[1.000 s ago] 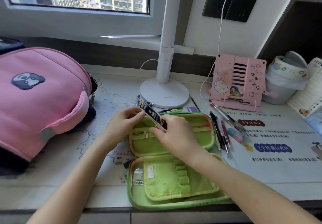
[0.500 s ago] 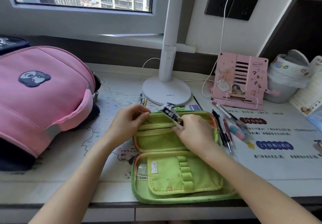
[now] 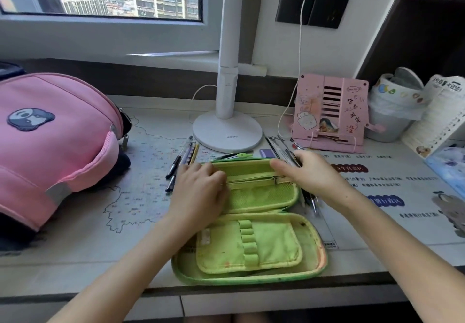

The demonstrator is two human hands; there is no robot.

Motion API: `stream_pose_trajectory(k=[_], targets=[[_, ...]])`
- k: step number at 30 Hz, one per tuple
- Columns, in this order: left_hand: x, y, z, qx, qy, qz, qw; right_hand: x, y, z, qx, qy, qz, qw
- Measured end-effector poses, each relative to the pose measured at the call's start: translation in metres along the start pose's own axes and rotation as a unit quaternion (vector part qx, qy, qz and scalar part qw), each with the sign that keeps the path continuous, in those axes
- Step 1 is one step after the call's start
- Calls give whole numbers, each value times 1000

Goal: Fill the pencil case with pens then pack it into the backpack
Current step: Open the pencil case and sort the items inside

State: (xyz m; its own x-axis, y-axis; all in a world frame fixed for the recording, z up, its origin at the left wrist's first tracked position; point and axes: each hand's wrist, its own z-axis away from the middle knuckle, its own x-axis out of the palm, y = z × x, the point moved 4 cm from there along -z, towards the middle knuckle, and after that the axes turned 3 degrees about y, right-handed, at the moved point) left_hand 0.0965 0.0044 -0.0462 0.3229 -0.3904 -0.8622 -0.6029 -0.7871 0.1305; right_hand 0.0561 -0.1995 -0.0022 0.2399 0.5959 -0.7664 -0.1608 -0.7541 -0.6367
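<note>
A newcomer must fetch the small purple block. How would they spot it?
Find the white lamp base at the back of the desk. Just before its right edge, behind the open green pencil case, lies the purple block. Its neighbours are long thin pens; it alone is short, flat and purple.

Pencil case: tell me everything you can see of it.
The pencil case is lime-green padded fabric, lying unzipped and spread flat on the desk near the front edge. The far half has a mesh pocket, zip pull toward the right; the near half carries a flap with a row of empty elastic loops. No pens show inside. The left hand rests on the far half's left end; the right hand, holding a dark packet, is at its far right corner.
</note>
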Motion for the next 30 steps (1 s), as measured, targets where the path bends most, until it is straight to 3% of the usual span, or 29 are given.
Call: stream_pose_trajectory(k=[5, 13, 16, 20, 25, 28, 30], targets=[[11, 2, -2, 11, -31, -33, 999, 18, -16, -8, 31, -143, -130, 981], [9, 4, -1, -16, -36, -54, 998, 29, -44, -25, -38, -264, -178, 947], [10, 3, 0, -30, -46, -52, 997, 31, -43, -33, 2, -250, -279, 927], [13, 1, 0, -32, -45, -76, 996, 36, -35, -38, 106, -167, -474, 858], [7, 5, 2, -35, -45, -59, 997, 44, -37, -42, 120, -93, -595, 789], [-1, 7, 3, -32, -23, -62, 997, 47, -47, -47, 74, -61, -618, 781], [-6, 7, 5, -21, 6, -34, 999, 52, -53, -49, 27, -41, -598, 800]])
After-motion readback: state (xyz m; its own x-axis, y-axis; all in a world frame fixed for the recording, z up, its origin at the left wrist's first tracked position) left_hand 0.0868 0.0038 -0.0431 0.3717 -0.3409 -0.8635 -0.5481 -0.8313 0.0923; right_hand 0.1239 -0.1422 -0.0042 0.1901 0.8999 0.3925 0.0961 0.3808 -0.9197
